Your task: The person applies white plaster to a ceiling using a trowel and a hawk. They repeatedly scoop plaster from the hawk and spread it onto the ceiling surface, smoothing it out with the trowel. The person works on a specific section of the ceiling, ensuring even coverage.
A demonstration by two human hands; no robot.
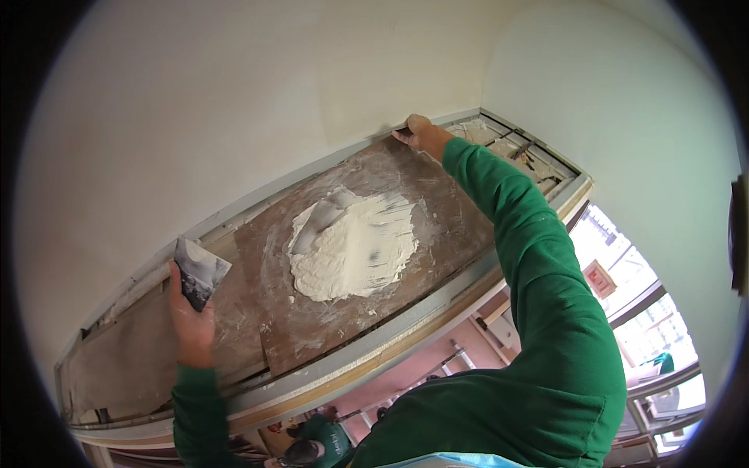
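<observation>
White paste lay spread in a thick patch between the two hands, only partly worked.

The left hand [193, 320] held a flat, squarish scraper [204, 269], its blade part bright and part dark; the right hand [419, 134] bent its fingers at the far corner of a brown board [445, 207], though whether they gripped it could not be told. Between them, the creamy white paste [355, 249] had been laid out and scraped thin in streaks, its rim lumpy and unlevelled; smoothing seemed unfinished. Dry, chalky smears clouded the board around it. The board lay flat on a metal-edged ledge [421, 308] below both hands, and beyond them rose a smooth, pale wall [234, 117].
</observation>
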